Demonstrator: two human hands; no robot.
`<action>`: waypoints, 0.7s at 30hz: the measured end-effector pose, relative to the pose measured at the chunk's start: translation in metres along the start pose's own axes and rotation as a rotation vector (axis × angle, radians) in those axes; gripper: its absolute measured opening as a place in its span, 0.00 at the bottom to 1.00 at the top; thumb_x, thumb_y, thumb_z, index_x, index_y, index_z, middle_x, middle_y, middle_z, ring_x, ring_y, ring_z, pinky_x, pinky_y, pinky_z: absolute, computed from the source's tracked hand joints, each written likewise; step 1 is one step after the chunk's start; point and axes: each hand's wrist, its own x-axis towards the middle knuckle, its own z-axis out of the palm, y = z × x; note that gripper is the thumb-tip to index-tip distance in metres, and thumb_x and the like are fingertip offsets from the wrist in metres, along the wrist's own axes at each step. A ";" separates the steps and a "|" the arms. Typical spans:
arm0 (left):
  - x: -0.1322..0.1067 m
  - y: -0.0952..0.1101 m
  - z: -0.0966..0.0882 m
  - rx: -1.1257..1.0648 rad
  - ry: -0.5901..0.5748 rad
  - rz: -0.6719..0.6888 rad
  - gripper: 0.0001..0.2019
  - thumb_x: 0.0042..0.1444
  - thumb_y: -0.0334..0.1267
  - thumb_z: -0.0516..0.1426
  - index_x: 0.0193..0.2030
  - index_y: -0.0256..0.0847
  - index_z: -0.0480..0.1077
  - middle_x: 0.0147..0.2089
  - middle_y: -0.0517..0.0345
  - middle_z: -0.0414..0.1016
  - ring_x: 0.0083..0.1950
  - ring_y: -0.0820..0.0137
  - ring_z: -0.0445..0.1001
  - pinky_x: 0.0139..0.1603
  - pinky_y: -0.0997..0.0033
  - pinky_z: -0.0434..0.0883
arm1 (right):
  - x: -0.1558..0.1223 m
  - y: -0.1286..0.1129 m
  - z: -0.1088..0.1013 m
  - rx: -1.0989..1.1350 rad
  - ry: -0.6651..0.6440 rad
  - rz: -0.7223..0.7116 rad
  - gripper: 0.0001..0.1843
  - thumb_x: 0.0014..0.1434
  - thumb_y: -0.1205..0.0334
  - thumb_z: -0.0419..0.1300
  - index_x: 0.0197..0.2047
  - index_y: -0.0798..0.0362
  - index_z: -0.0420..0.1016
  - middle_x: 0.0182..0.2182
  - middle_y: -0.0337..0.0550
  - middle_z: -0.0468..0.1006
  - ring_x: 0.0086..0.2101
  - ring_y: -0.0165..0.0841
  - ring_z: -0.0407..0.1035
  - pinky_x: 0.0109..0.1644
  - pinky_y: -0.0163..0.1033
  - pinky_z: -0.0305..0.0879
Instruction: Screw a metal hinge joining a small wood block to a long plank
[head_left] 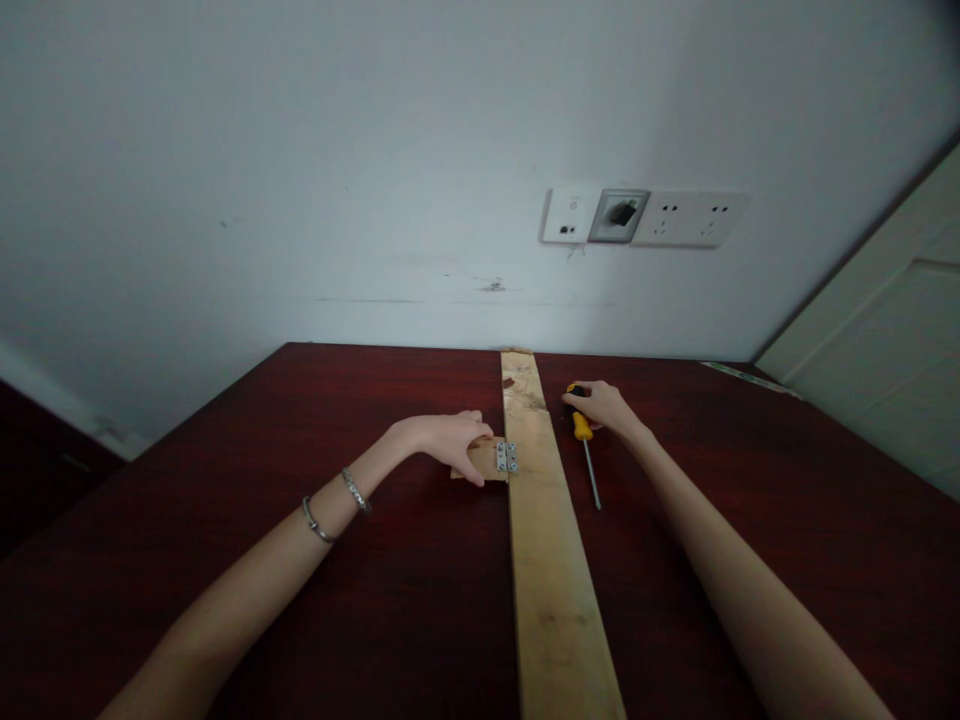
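Observation:
A long pale wooden board (551,560) lies on the dark red table, running from the wall toward me. A small wooden block (484,460) sits against its left edge, with a metal hinge (508,457) spanning the joint between the two. My left hand (454,440) grips the small block, thumb on the near side and fingers on the far side. To the right of the board, my right hand (600,402) is closed around the handle of a yellow and black screwdriver (583,425). The screwdriver's shaft points toward me, its tip close to the tabletop.
The dark red table (360,620) meets a white wall (375,180) at its far edge. Wall sockets (690,218) and a black plug (624,211) are above it. A pale panelled door (900,320) stands at the right. A thin patterned strip (750,377) lies at the far right edge.

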 end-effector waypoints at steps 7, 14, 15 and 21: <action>0.000 0.000 0.000 -0.006 0.006 0.001 0.36 0.41 0.58 0.60 0.53 0.38 0.62 0.47 0.52 0.60 0.46 0.63 0.62 0.46 0.68 0.63 | 0.004 0.006 0.007 -0.070 0.009 -0.017 0.33 0.49 0.52 0.58 0.57 0.59 0.68 0.41 0.53 0.78 0.29 0.35 0.74 0.18 0.30 0.66; 0.000 0.000 0.001 -0.008 0.008 0.004 0.35 0.40 0.58 0.60 0.52 0.39 0.63 0.47 0.52 0.60 0.46 0.63 0.62 0.46 0.68 0.63 | 0.005 0.006 0.010 -0.194 0.042 -0.087 0.28 0.50 0.49 0.57 0.50 0.56 0.74 0.35 0.49 0.80 0.33 0.38 0.75 0.30 0.34 0.69; 0.000 0.000 0.000 -0.007 0.009 0.007 0.35 0.40 0.58 0.59 0.52 0.38 0.63 0.47 0.52 0.60 0.46 0.63 0.62 0.47 0.68 0.63 | 0.005 0.005 0.010 -0.216 0.048 -0.097 0.27 0.50 0.48 0.57 0.49 0.56 0.75 0.35 0.49 0.80 0.34 0.39 0.75 0.33 0.35 0.69; 0.000 0.001 -0.001 0.007 -0.010 -0.003 0.36 0.41 0.59 0.58 0.54 0.38 0.61 0.48 0.52 0.60 0.47 0.63 0.61 0.48 0.68 0.63 | -0.001 -0.004 0.008 -0.341 0.063 -0.116 0.26 0.51 0.48 0.58 0.47 0.57 0.75 0.41 0.55 0.78 0.44 0.45 0.72 0.46 0.41 0.65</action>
